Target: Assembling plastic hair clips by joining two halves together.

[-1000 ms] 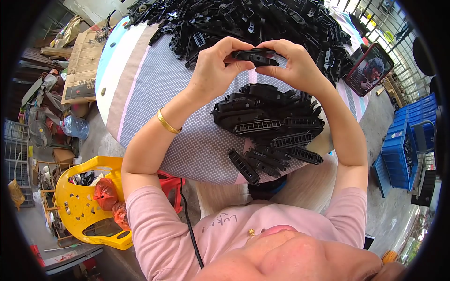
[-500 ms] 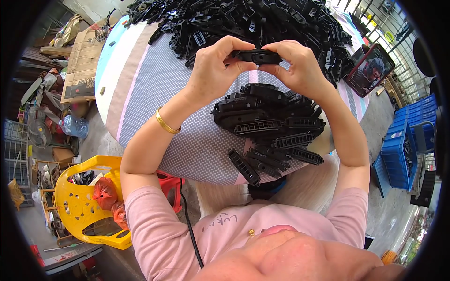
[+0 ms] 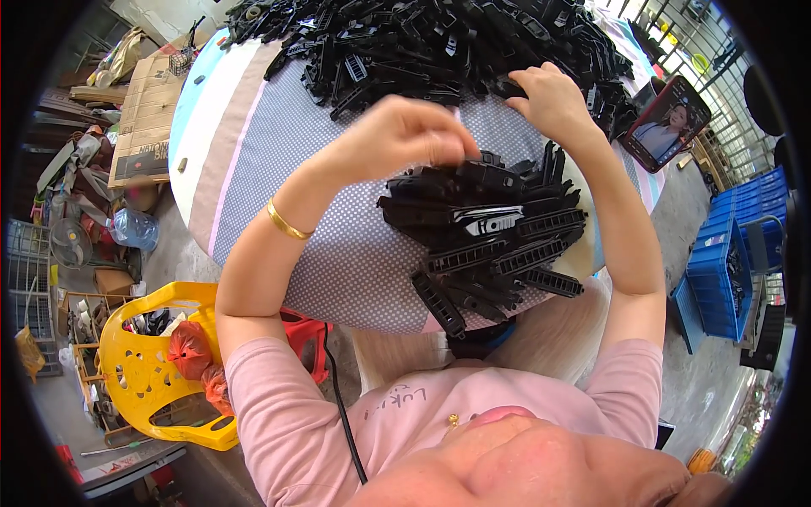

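My left hand (image 3: 401, 139) is blurred by motion over the far left side of the near pile of black plastic parts (image 3: 473, 253). Its fingers are bent and smeared, so whether they hold anything is unclear. My right hand (image 3: 553, 106) reaches to the front edge of the large heap of black plastic parts (image 3: 397, 59). There its thumb and forefinger close around one dark part, mostly lost against the heap. Many parts in the near pile are long and narrow with slotted, ladder-like sides. One on top (image 3: 490, 221) catches the light.
Under the piles is a round table with a striped, dotted cloth (image 3: 338, 270). A phone (image 3: 667, 125) stands at its right edge. Blue crates (image 3: 716, 270) are on the floor at right; a yellow chair (image 3: 127, 363) with red bags (image 3: 190, 348) is at left.
Both hands held one black part above the table and have since separated. My left hand came down toward the near pile; my right moved right to the heap. The near pile's top has shifted.
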A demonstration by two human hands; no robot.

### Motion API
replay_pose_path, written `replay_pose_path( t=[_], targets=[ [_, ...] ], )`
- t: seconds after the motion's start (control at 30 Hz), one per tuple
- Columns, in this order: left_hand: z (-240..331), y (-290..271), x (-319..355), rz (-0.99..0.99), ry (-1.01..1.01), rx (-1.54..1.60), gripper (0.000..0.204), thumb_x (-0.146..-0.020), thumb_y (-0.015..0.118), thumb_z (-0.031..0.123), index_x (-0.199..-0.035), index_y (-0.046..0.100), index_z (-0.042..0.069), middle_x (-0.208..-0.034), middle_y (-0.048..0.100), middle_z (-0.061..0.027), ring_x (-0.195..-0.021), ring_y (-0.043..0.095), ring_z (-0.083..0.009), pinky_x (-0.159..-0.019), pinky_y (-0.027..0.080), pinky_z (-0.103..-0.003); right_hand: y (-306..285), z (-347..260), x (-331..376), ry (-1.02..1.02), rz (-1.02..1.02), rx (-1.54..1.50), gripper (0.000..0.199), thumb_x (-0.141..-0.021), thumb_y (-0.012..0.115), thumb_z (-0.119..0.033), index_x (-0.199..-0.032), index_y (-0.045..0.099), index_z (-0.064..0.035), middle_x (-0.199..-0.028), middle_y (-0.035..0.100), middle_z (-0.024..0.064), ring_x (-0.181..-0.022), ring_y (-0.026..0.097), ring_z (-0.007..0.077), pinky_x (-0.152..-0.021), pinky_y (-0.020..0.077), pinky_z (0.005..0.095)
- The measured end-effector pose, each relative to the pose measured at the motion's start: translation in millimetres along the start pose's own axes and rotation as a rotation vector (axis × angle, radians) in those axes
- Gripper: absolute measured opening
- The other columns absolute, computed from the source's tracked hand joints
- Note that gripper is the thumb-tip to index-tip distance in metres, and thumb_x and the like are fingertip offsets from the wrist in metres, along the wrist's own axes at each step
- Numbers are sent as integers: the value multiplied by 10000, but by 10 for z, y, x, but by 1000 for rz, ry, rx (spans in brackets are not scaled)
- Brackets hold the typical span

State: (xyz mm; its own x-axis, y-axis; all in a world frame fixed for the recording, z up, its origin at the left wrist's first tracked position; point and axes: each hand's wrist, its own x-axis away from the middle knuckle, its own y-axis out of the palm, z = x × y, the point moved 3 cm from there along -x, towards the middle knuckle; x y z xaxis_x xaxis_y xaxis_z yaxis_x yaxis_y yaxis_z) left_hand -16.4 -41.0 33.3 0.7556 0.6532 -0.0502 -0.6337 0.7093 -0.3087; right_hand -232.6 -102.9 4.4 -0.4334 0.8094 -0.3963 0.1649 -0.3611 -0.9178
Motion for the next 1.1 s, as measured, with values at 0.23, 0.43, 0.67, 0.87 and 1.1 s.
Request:
replay_pose_path(
  t=[0.23,0.43,0.67,0.87,1.1],
  targets=[
    [-348,-368,93,554,39,-1299,219,-751,669,129,-917,623,-7,-868,626,-105,-766,588,-260,-709,485,-324,-132,-149,13,43,-16,-159,262,-782,626,-171,-1003,617,-32,-902,631,88,-867,583,238,-805,469,331],
    [-140,-177,12,503,-205,-1018,219,-742,673,113,-883,551,-3,-837,630,-139,-811,601,-296,-756,479,-364,-211,-392,29,-139,53,-827,292,-788,665,-126,-1056,591,-36,-944,629,41,-817,572,134,-742,449,257],
    [-114,-102,-42,618,101,-550,256,-755,662,82,-962,548,-13,-852,649,-139,-804,641,-243,-723,500,-301,-237,-551,68,-191,92,-977,318,-792,660,-120,-1093,587,-47,-972,592,40,-854,539,110,-735,426,234],
    [-164,-104,-51,649,105,-421,260,-743,669,66,-991,618,4,-877,663,-104,-795,633,-173,-720,494,-269,-365,-516,83,-124,126,-1196,471,-803,688,-162,-1221,481,-98,-954,556,24,-815,539,73,-683,463,211],
    [-198,5,-72,626,12,-283,294,-787,617,18,-1081,610,2,-947,649,-55,-832,597,-88,-773,482,-209,-188,-522,81,157,-145,-1409,409,-810,681,-159,-1150,491,-33,-916,579,51,-710,598,98,-603,508,204]
  ],
)
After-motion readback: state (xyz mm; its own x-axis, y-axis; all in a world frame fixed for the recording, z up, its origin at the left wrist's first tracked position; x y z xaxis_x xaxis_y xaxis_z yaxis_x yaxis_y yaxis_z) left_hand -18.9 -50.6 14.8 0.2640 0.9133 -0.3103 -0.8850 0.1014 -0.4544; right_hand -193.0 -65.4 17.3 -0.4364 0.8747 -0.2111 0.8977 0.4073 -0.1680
